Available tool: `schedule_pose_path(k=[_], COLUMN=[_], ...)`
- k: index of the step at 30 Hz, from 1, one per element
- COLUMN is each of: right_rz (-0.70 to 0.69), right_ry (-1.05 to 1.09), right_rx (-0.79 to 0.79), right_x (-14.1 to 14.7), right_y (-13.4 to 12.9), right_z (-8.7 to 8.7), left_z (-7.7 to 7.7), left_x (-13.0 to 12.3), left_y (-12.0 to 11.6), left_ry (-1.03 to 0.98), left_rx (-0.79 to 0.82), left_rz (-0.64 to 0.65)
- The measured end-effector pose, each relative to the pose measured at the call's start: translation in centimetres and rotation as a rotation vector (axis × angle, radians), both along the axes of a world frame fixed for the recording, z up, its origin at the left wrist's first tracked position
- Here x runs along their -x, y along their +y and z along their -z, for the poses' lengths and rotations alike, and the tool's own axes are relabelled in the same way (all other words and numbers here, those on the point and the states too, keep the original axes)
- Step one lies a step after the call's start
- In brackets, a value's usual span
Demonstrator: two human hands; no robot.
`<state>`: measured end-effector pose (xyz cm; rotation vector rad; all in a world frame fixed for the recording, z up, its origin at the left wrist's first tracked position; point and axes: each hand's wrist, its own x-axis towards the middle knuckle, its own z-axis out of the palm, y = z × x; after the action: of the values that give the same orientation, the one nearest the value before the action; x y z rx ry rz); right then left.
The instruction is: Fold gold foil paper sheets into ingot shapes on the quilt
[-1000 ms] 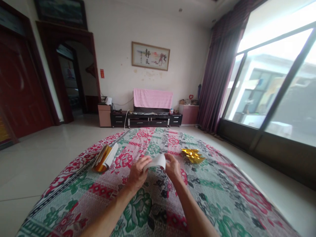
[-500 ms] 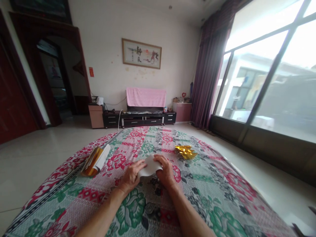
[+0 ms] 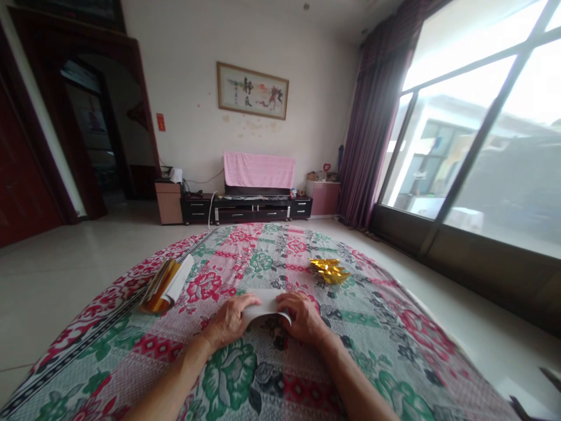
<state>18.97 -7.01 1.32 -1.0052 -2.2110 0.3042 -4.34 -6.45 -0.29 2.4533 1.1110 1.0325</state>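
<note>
Both my hands hold a sheet of white paper [image 3: 267, 302] by its two sides, over the flowered cloth. My left hand [image 3: 232, 318] grips the left edge, and my right hand [image 3: 302, 318] grips the right edge. The sheet bows upward in the middle, and its underside is hidden. To the right, beyond my right hand, lie several folded gold foil paper pieces [image 3: 329, 271], close together. At the left rests a loosely curled stack of gold and white paper sheets [image 3: 169, 286].
A flowered cloth [image 3: 228, 374] covers the round-edged surface before me. Past it, a low black TV cabinet [image 3: 245, 211] stands by the wall, with a pink cloth [image 3: 259, 169] over the screen. A large window [image 3: 482, 134] and purple curtain [image 3: 363, 123] are on the right.
My hands have come slightly nearer to me and a little apart. The white paper now lies lower, arched between them. The gold pieces and the stack stay in place.
</note>
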Motion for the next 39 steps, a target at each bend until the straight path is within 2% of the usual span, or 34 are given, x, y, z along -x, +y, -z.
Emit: schedule_pose_path(k=[3,7,13,20,25,29,36,39], right_rz=[0.009,-0.002,-0.013,0.131,0.193,0.231,0.384,0.437], right_ry=[0.033,0.051,0.056,0.039,0.039,0.081,0.075,0.063], right_rx=[0.053,0.076,0.060,0.083,0.083,0.115,0.114,0.112], right_x=[0.1,-0.1,-0.1,-0.2,0.0,0.3,1.1,1.6], right_y=[-0.3,-0.2,-0.1,0.0,0.0,0.1,1.1,1.2], right_z=[-0.1,-0.2,-0.7,-0.6,-0.5,-0.3,0.8,1.0], left_z=[0.1,-0.1,-0.9,-0.4,-0.9,-0.5,-0.2,-0.4], left_x=[0.2,0.3,0.0,-0.3,-0.4,-0.5,-1.2,-1.4], left_y=[0.1,0.2,-0.3,0.4,0.4,0.7,0.9,0.6], left_ry=[-0.027,-0.051,-0.056,-0.096,-0.080,-0.117,-0.121,-0.045], left_rx=[0.053,0.044,0.084,0.123,0.192,0.237,0.182,0.076], left_rz=[-0.036,-0.038,-0.033,-0.163,-0.170,-0.229,-0.343,-0.383])
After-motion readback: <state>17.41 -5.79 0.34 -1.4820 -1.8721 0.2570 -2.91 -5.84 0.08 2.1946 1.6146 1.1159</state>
